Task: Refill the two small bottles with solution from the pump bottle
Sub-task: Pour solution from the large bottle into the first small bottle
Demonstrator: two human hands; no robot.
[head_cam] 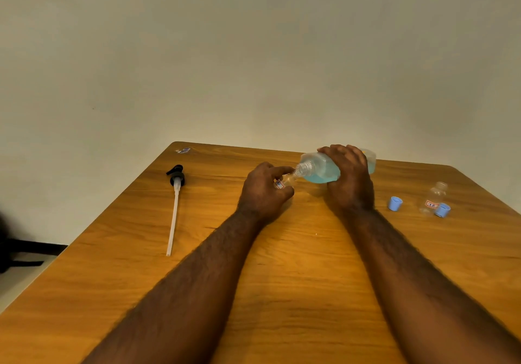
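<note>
right hand (pixel 348 177) gripped the pump bottle (pixel 318 167), which was tipped on its side above the tabletop (pixel 282 279) near the far edge, open neck pointing left. blue solution pooled along its lower side. left hand (pixel 265 191) was curled round the first small bottle (pixel 284 181), its mouth right at the pump bottle's neck. second small bottle (pixel 435 198) stood upright and uncapped near the right edge, with a labelled front. one blue cap (pixel 442 210) sat just beside its base, the other blue cap (pixel 394 203) a little further left. pump head (pixel 176 179) with its dip tube lay flat toward the left edge. small sticker (pixel 182 150) at the far left corner.
</note>
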